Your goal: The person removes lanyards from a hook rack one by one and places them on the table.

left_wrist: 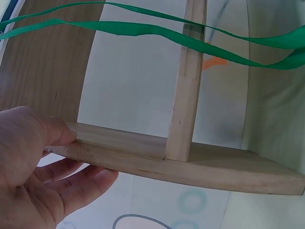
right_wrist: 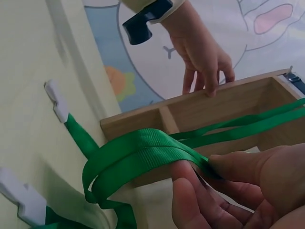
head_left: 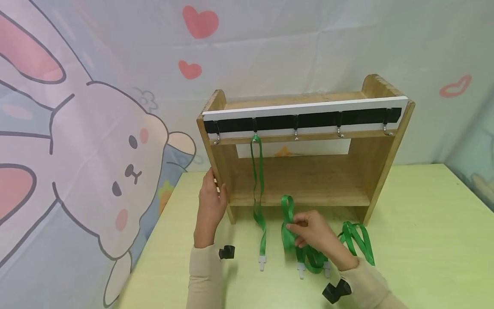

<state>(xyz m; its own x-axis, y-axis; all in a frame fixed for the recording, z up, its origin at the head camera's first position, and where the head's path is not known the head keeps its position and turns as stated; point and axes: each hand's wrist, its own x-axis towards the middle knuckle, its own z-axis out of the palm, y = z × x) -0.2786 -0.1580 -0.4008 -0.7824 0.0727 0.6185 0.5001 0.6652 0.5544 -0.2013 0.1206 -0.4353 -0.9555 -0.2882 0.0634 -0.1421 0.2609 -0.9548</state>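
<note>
A wooden shelf rack [head_left: 305, 171] stands on the pale green table [head_left: 424, 240], with a row of hooks [head_left: 296, 134] under its top rail. One green lanyard [head_left: 257, 189] hangs from the second hook, its white clip [head_left: 262, 262] lying on the table. My left hand [head_left: 211, 201] grips the rack's left side panel [left_wrist: 181, 162], thumb on one face and fingers on the other. My right hand [head_left: 312, 234] pinches a looped green lanyard [right_wrist: 143, 155] in front of the rack, raised off the table. More green lanyards [head_left: 356, 240] lie in a heap beside that hand.
A printed cloth backdrop [head_left: 96, 128] with a cartoon rabbit and hearts hangs behind and to the left of the table. White clips [head_left: 301, 270] of the heaped lanyards lie near the front. Bare tabletop stretches to the right of the rack.
</note>
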